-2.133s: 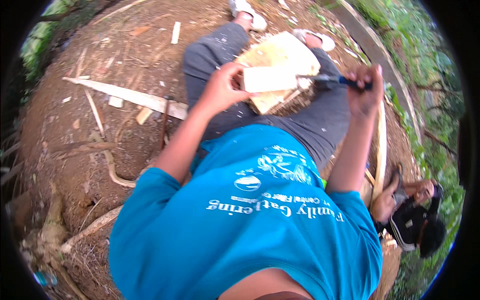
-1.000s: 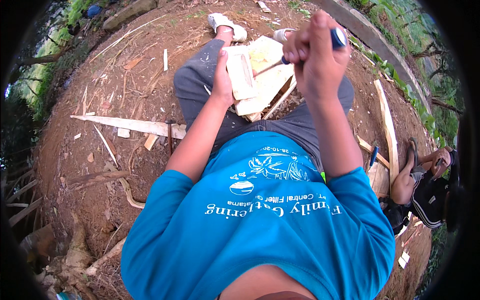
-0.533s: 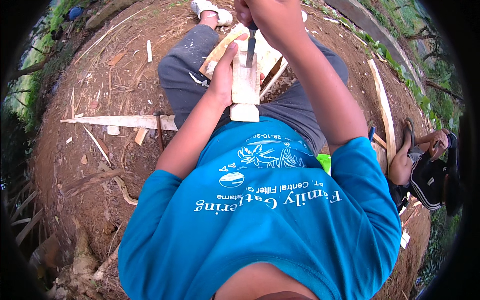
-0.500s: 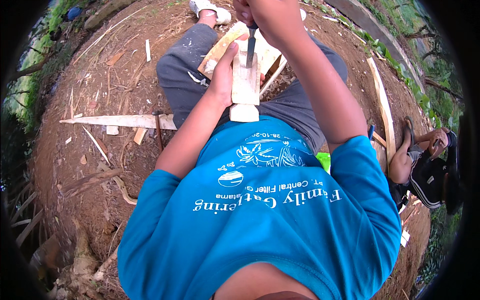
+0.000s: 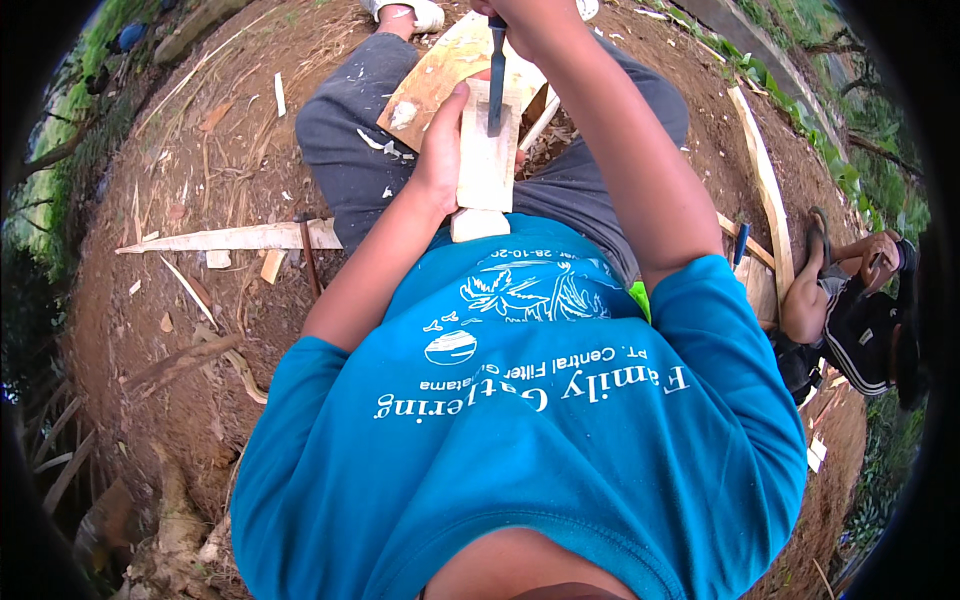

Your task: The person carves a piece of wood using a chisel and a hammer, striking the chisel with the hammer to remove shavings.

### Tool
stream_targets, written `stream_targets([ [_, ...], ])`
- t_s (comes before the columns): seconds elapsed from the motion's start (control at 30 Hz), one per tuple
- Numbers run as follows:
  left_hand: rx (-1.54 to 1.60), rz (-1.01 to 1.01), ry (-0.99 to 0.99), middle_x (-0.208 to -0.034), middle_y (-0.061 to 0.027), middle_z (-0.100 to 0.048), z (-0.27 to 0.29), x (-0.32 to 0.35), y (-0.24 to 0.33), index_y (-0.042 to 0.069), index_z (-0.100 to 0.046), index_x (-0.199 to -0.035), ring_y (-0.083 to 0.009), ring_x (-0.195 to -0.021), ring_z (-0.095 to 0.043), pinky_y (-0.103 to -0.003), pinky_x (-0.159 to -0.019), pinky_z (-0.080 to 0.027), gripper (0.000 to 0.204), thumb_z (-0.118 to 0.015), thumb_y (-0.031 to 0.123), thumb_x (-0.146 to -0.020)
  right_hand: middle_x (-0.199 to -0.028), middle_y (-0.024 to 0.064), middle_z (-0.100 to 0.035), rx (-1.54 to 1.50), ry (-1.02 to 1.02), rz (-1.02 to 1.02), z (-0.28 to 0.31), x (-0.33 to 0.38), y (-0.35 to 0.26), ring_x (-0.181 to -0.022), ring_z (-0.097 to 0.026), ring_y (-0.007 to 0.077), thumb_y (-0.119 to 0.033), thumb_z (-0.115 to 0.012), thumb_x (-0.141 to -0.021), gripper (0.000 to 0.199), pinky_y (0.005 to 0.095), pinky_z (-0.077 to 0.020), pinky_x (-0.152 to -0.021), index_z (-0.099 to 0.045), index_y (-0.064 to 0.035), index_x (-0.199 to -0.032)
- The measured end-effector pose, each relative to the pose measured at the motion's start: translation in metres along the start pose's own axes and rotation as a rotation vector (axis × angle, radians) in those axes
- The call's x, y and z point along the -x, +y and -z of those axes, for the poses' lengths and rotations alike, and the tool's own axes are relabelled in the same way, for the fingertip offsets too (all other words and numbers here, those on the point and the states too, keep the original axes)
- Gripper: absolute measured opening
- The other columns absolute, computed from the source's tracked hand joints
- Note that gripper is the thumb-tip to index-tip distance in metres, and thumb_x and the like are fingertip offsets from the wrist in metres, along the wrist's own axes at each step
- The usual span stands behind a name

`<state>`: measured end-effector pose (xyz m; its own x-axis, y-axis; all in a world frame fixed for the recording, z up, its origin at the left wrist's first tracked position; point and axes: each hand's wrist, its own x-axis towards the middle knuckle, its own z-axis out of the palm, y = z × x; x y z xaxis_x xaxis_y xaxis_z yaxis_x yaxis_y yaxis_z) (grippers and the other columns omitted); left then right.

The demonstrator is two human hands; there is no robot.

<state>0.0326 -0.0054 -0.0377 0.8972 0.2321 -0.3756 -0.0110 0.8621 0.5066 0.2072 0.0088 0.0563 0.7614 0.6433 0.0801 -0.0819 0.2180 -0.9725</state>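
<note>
I sit on bare ground in a blue shirt and grey trousers. My left hand (image 5: 440, 150) grips a pale wooden block (image 5: 486, 165), holding it upright against my belly. My right hand (image 5: 525, 18), at the top edge, is closed around the handle of a dark chisel (image 5: 495, 80), whose blade rests on the block's upper face. Behind the block a flat brownish board (image 5: 440, 75) lies across my lap.
A long pale plank (image 5: 225, 238) lies on the dirt to my left among wood chips and sticks. Another long plank (image 5: 760, 175) runs along the right. A second person (image 5: 850, 300) sits low at the right edge. White shoes (image 5: 405, 12) show at my feet.
My left hand turned the block from flat on my lap to upright against my belly. My right hand swung the chisel from the right to point down onto the block.
</note>
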Motion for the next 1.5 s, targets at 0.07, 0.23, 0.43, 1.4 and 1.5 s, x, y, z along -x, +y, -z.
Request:
stream_targets([
  [0.07,-0.014,-0.02,-0.025,-0.109,-0.0094,-0.067,0.0,0.001,0.002,0.018,-0.046,-0.151,-0.0277,-0.078,-0.072,-0.042,-0.066,-0.062,0.057,-0.035,0.055,-0.108,-0.062,-0.0042,-0.049,-0.046,0.048,-0.064,0.004,-0.004,0.002,-0.047,-0.043,0.0072,-0.032,-0.065,-0.102,0.027,0.0263,-0.0351,-0.042,-0.054,-0.011,-0.089],
  [0.23,-0.025,-0.139,-0.041,-0.116,-0.0118,-0.068,-0.002,-0.002,0.011,0.014,-0.044,-0.151,-0.028,-0.082,-0.073,-0.042,-0.071,-0.063,0.066,-0.029,0.061,-0.108,-0.061,-0.0042,-0.045,-0.16,0.094,-0.197,0.011,0.005,0.007,-0.046,-0.041,0.0083,-0.031,-0.064,-0.103,0.028,0.0267,-0.0334,-0.041,-0.051,-0.012,-0.088],
  [0.43,-0.045,-0.199,-0.109,-0.115,-0.0134,-0.068,0.001,-0.003,0.02,0.013,-0.041,-0.152,-0.0285,-0.085,-0.072,-0.043,-0.072,-0.063,0.071,-0.032,0.066,-0.106,-0.064,-0.0042,-0.045,-0.308,0.157,-0.21,0.018,0.029,-0.015,-0.046,-0.042,0.0081,-0.035,-0.068,-0.102,0.031,0.0258,-0.0338,-0.042,-0.049,-0.0138,-0.089],
  [1.4,-0.588,-0.703,0.407,-0.146,-0.0148,-0.051,0.018,0.027,0.088,0.007,-0.046,-0.147,-0.0322,-0.132,-0.051,-0.05,-0.111,-0.04,0.069,-0.053,0.058,-0.102,-0.076,-0.0009,-0.061,0.638,-0.442,-0.227,0.121,0.081,-0.022,-0.057,-0.052,0.0051,-0.052,-0.075,-0.086,0.055,0.0228,-0.0368,-0.047,-0.073,-0.008,-0.118],
  [1.5,-1.849,-1.196,0.241,-0.145,-0.0164,-0.05,0.013,0.034,0.099,0.008,-0.043,-0.15,-0.0348,-0.132,-0.051,-0.047,-0.109,-0.042,0.083,-0.065,0.063,-0.092,-0.069,-0.0024,-0.054,0.605,-0.401,-0.284,0.131,0.08,-0.027,-0.053,-0.048,0.0054,-0.056,-0.074,-0.085,0.056,0.0226,-0.0355,-0.047,-0.073,-0.0089,-0.116],
])
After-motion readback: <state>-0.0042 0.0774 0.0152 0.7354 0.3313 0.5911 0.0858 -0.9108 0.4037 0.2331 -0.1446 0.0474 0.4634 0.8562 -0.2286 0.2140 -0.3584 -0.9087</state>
